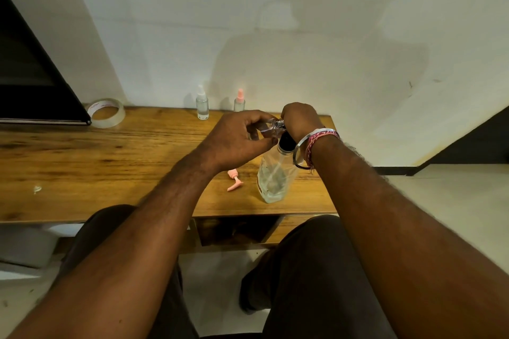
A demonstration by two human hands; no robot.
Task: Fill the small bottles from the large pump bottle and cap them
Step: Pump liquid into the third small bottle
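Just right of the frame's centre, the left hand (239,136) pinches a small clear bottle (268,129), tilted with its mouth at the nozzle of the large pump bottle (276,173) standing on the bench (110,151). The right hand (298,118) curls over the pump head, apparently pressing it.

If the tilted mouth drifts off the nozzle, liquid would likely spill onto the wood; a hard press could tip the tall bottle near the bench edge.

The nozzle, the small bottle's fill level and the right fingers are hidden behind the hands. A loose pink pump cap (234,180) lies below the left wrist. Two capped bottles, white-topped (202,104) and pink-topped (239,102), stand by the wall.
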